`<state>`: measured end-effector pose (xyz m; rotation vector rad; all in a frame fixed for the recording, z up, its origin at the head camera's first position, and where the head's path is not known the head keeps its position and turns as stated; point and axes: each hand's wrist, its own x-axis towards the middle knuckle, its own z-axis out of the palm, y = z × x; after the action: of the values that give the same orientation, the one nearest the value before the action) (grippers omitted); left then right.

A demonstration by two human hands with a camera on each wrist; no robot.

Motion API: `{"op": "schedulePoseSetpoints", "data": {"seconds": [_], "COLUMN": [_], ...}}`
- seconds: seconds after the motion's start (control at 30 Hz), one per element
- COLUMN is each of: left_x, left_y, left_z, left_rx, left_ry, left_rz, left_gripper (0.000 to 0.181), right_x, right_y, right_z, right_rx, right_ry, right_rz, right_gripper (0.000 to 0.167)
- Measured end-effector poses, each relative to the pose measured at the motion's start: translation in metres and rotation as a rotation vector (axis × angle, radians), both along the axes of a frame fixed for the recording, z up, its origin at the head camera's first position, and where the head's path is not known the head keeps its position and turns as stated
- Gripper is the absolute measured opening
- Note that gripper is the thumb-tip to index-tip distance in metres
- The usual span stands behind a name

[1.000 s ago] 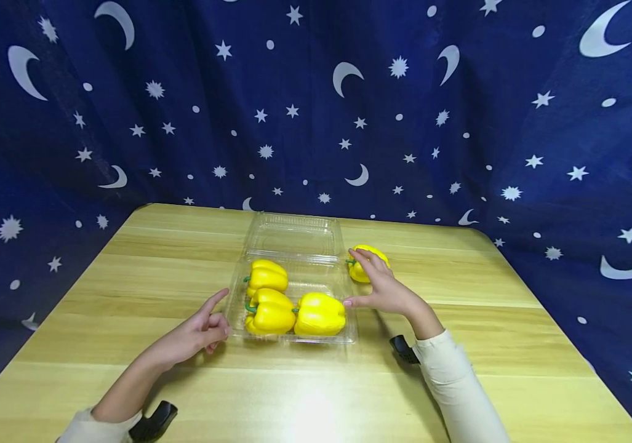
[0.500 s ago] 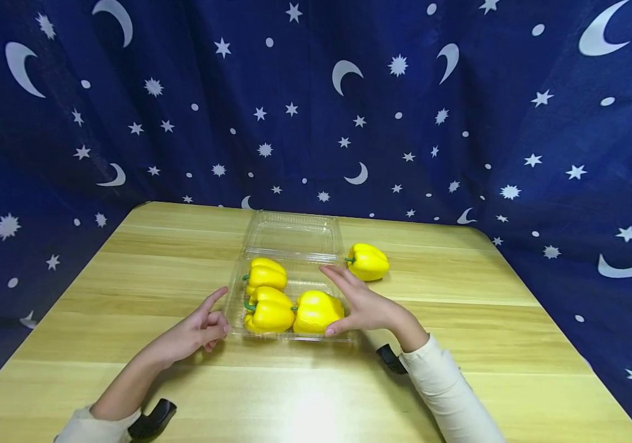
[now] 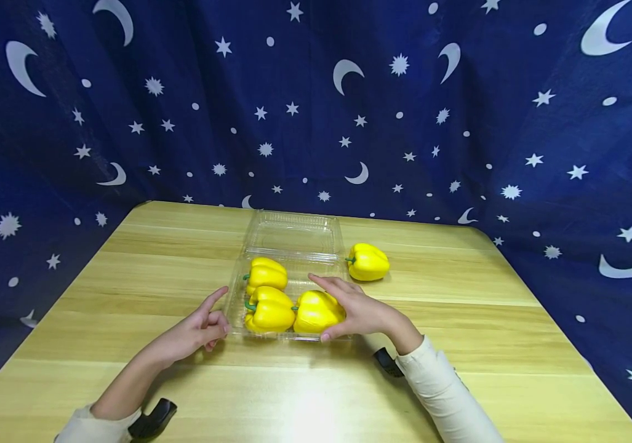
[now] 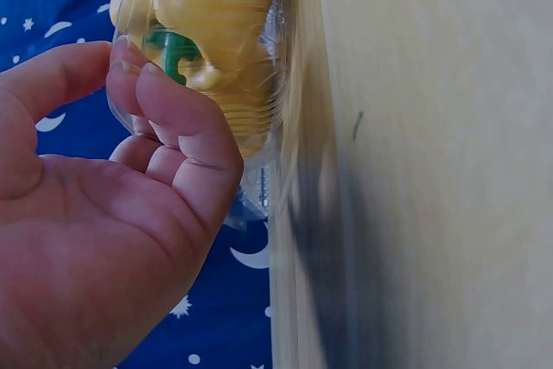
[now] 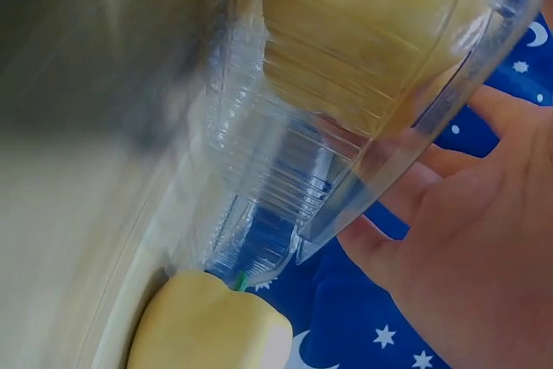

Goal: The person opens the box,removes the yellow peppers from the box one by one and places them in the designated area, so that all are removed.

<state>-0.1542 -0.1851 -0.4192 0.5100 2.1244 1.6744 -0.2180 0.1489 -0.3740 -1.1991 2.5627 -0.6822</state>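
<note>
A hinged clear plastic container lies unfolded on the table with three yellow bell peppers inside: the back-left pepper, the front-left pepper and the front-right pepper. My left hand pinches the container's left rim between thumb and curled fingers, its index finger extended. Over the front-right pepper my right hand is spread, fingers reaching behind it and thumb at the front rim. The right wrist view shows those fingers partly through the plastic; firm contact with the pepper is unclear.
Another yellow bell pepper rests on the wooden table, right of the container's hinge. The transparent lid lies folded back. Beyond the table hangs a dark blue curtain printed with moons and stars.
My right hand has left the loose pepper at the right and moved left and nearer, over the front-right pepper in the container. The left hand has stayed at the rim.
</note>
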Motion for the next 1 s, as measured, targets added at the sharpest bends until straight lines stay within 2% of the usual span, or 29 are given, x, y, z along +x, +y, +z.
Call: {"op": "schedulePoseSetpoints", "data": {"seconds": [0.5, 0.73, 0.8, 1.0], "left_x": [0.0001, 0.0000, 0.0001, 0.0002], "left_y": [0.0007, 0.0006, 0.0005, -0.0009], "left_z": [0.0011, 0.0012, 0.0011, 0.0005], "left_rx": [0.005, 0.006, 0.004, 0.006], "left_ry": [-0.001, -0.005, -0.004, 0.001], "left_rz": [-0.006, -0.006, -0.005, -0.007], "left_gripper": [0.078, 0.078, 0.078, 0.078], "right_x": [-0.0026, -0.0035, -0.0037, -0.0051], "right_y": [0.0019, 0.0014, 0.0018, 0.0057], "right_z": [-0.0006, -0.0008, -0.0001, 0.0064], "right_rx": [0.016, 0.007, -0.020, -0.137], "right_ry": [-0.055, -0.011, -0.004, -0.056], "right_rz": [0.021, 0.040, 0.034, 0.016], "right_gripper": [0.091, 0.080, 0.076, 0.067]}}
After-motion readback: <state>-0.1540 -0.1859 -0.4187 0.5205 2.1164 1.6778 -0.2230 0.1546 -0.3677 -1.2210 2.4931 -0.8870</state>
